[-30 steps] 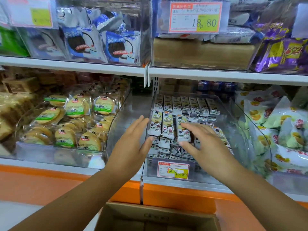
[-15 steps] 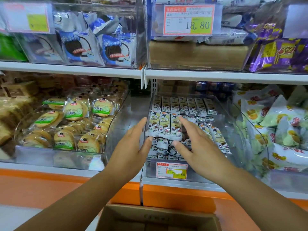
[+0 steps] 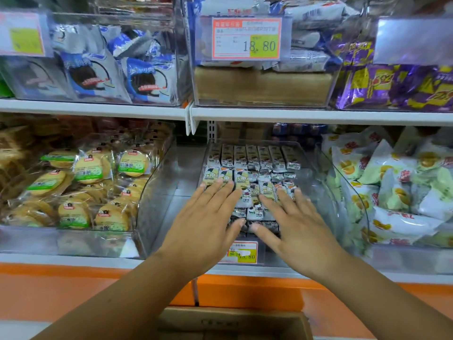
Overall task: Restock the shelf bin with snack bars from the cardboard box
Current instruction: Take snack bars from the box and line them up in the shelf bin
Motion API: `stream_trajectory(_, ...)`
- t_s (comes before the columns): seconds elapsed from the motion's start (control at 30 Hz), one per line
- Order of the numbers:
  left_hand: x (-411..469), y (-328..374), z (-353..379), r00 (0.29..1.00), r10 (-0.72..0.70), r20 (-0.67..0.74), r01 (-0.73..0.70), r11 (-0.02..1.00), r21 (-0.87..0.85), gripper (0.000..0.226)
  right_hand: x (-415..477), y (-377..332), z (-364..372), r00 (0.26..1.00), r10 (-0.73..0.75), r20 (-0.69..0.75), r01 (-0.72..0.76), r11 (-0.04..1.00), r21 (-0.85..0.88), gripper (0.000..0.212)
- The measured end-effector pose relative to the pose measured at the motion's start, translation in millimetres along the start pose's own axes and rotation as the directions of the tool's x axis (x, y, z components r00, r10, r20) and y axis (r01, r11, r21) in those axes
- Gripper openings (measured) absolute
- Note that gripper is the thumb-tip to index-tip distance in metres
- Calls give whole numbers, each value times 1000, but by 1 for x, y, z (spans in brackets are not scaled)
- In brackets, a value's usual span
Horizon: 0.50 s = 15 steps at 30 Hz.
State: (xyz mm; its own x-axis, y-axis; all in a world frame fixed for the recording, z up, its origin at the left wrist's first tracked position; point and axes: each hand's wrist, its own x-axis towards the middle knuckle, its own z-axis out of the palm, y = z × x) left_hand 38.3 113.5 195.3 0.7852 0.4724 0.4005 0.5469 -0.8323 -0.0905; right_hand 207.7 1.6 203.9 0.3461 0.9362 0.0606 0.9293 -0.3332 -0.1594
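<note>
The clear shelf bin [image 3: 321, 173] in the middle of the lower shelf holds several small white and yellow snack bars [image 3: 252, 158] in rows. My left hand [image 3: 206, 224] lies flat, fingers straight, on the front left bars. My right hand [image 3: 294, 224] lies flat beside it on the front right bars, fingers spread. Neither hand grips a bar. Bars under the palms are hidden. The cardboard box [image 3: 232, 322] sits below at the frame's bottom edge; its inside barely shows.
A bin of round biscuits [image 3: 81, 192] stands to the left, a bin of white and green bags [image 3: 397, 192] to the right. The upper shelf [image 3: 294, 114] overhangs with more bins and a price tag [image 3: 246, 38]. An orange ledge [image 3: 73, 290] runs below.
Both hands have moved forward over the bin and flattened onto the bars; the left hand came in from the bin's left side.
</note>
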Motion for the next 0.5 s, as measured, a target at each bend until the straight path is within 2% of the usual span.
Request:
stream_trajectory(0.2, 0, 1, -5, 1000, -29, -6, 29, 999, -45, 58, 2, 0, 1, 1000, -11, -9, 10, 1000, -17, 85)
stream_trajectory(0.3, 2, 2, -7, 999, -46, -27, 43, 994, -97, 58, 4, -2, -8, 1000, 12, -11, -12, 999, 35, 76)
stream_trajectory(0.5, 3, -1, -6, 998, -43, -43, 40, 996, -82, 55, 11, -20, -6, 988, -155, -21, 156, 969, 193, 64)
